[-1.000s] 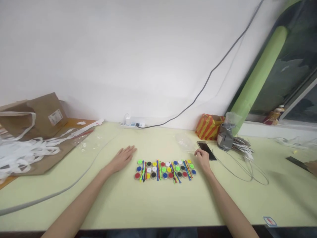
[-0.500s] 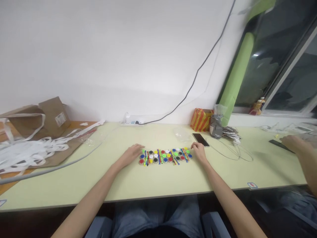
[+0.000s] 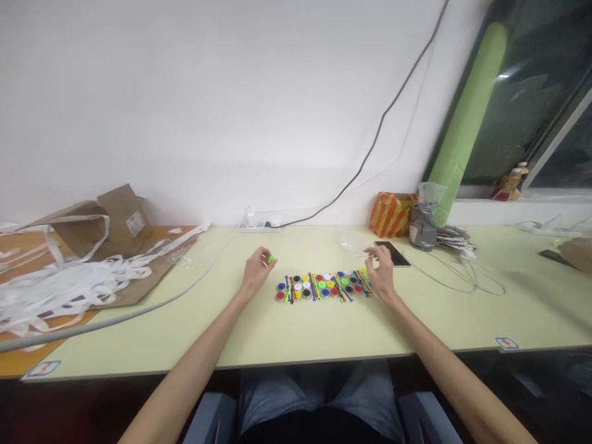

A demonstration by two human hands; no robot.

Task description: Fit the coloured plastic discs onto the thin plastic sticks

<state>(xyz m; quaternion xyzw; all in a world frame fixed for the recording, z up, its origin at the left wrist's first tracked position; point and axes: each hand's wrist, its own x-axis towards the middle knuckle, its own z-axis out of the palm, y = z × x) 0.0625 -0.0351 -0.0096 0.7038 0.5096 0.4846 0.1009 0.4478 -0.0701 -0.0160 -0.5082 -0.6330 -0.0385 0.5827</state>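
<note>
With our left hand (image 3: pixel 256 273) pinching a small green button (image 3: pixel 272 259) in its fingers just left of the rows of buttons and sticks (image 3: pixel 324 287) on the table (image 3: pixel 287 333), and our right hand (image 3: pixel 382 271) loosely spread at their right end, we should lift gently so the neat rows are not disturbed.

A phone (image 3: pixel 393 253) lies near a striped bag (image 3: pixel 391 214). White strips (image 3: pixel 69 283) cover flattened cardboard (image 3: pixel 121 216). A power strip (image 3: pixel 259 222) sits against the wall.
</note>
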